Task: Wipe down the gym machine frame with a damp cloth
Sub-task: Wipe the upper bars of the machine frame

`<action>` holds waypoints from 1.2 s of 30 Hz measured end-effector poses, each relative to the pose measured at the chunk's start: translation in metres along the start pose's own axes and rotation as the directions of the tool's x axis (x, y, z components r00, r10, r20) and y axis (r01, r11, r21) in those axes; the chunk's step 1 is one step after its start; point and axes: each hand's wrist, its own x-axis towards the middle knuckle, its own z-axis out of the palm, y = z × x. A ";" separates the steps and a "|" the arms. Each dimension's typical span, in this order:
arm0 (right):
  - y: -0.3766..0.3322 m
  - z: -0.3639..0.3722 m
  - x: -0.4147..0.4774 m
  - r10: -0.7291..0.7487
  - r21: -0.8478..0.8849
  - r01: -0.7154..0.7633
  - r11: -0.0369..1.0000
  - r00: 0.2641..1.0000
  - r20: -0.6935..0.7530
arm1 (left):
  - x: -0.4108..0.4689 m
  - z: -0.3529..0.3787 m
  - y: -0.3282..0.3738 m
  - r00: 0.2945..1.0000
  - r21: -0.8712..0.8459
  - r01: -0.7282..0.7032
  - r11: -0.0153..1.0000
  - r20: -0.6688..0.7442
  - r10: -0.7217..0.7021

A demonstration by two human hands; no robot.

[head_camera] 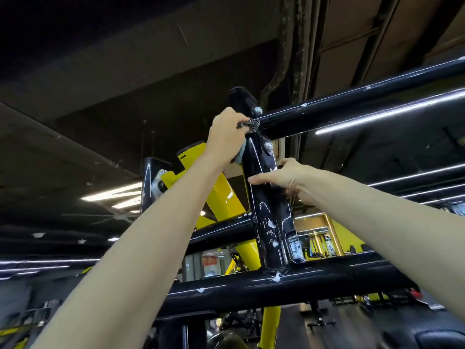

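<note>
2 bare arms reach up toward 12 o'clock, 1 from each lower corner. The left hand (227,133) is clenched round 1 cloth (249,124) and presses it against the very top of the black upright post (270,217) of the machine frame (276,283), right at the joint where a tube runs off toward 2 o'clock. The right hand (279,176) sits just below, at 5 o'clock from the left. It is wrapped on the same post, thumb across the front face and fingers curled round the far side.

I count 3 black cross tubes meeting that post: the upper tube (352,109), a shorter tube (221,233) heading out to 9 o'clock, and the thick one at the base. 2 silver bolts (258,110) show by the cloth, 1 above it and 1 below.

Most of the cloth is buried in the fist. Only a dark meshy wad pokes out at the fingertips, and a grey-blue corner hangs under the palm at 6 o'clock. The right fingertips are lost behind the post.

White chips scar the post's paint in many spots. Yellow arms (221,192) slant behind the left forearm, which covers part of them, so I cannot count them. Ceiling light strips (113,195) glow at 9 o'clock. The gym floor at 6 o'clock is dark and smeared, and the gear there is hard to make out.
</note>
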 end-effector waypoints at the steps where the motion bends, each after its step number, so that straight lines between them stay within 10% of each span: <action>1: 0.000 0.000 0.000 0.000 0.012 0.000 1.000 1.000 0.005 | -0.009 -0.001 0.000 1.000 -0.007 -0.018 1.000 0.010 0.018; 11: 0.000 0.006 -0.007 0.005 0.095 -0.006 0.995 1.000 0.012 | -0.010 0.001 0.003 0.991 -0.145 0.094 0.985 -0.077 -0.106; 18: -0.005 -0.017 -0.032 0.050 0.051 -0.066 0.997 0.964 0.261 | -0.076 -0.009 0.009 0.955 -0.080 -0.193 0.978 0.214 0.206; 21: -0.002 -0.023 -0.033 0.133 -0.071 -0.117 0.991 0.947 0.294 | -0.049 -0.014 0.009 0.980 -0.069 -0.125 0.990 0.147 0.134; 25: 0.009 -0.022 -0.038 0.164 -0.123 -0.138 0.983 0.959 0.231 | -0.051 -0.009 0.021 0.996 -0.129 0.036 0.991 0.084 -0.025; 36: 0.015 -0.017 -0.047 0.151 -0.119 -0.130 0.984 0.970 0.189 | -0.085 -0.007 0.029 0.948 0.019 -0.165 0.986 0.278 0.153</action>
